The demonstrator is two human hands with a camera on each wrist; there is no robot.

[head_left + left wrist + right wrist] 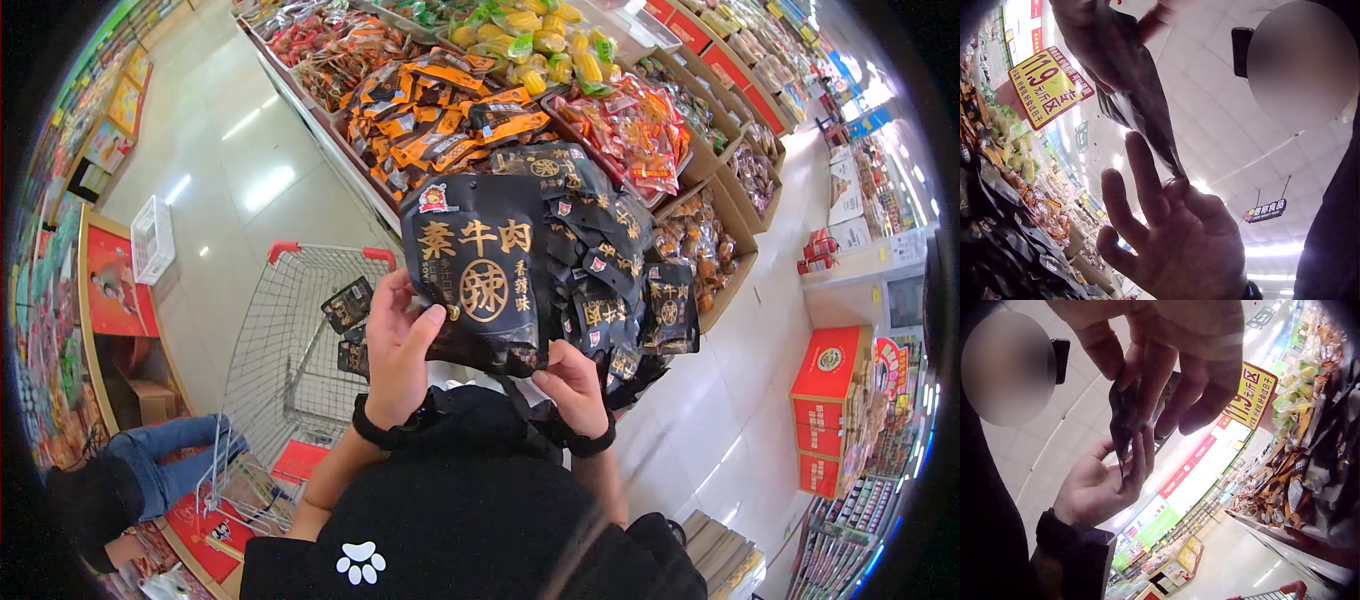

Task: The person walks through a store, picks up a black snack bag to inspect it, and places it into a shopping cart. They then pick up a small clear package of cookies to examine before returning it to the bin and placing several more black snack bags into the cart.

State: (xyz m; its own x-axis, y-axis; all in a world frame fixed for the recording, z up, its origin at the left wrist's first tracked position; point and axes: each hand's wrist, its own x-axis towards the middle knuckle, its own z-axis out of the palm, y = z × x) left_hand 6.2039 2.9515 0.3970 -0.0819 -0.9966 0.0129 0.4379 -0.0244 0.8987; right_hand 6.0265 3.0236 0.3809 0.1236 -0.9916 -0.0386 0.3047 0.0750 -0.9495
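Observation:
A black snack pouch point(478, 270) with gold characters is held up in front of the body in the head view, its printed face toward the camera. The left hand point(398, 350) pinches its lower left edge between thumb and fingers. At its lower right corner, the right hand point(575, 388) grips the edge. Seen from the left wrist, the pouch point(1138, 81) is edge-on, the left hand point(1179, 244) at its end with some fingers spread. The right wrist view has the right hand point(1160, 356) above the pouch. Behind it lies a heap of similar black pouches point(605, 270).
A shopping cart point(290, 340) with two black packs stands at the left. Bins of orange-black packs point(430, 110), yellow packs point(545, 40) and red packs point(635, 130) lie beyond. Another person's jeans point(175, 455) show at lower left. Red boxes point(825, 410) stand at right.

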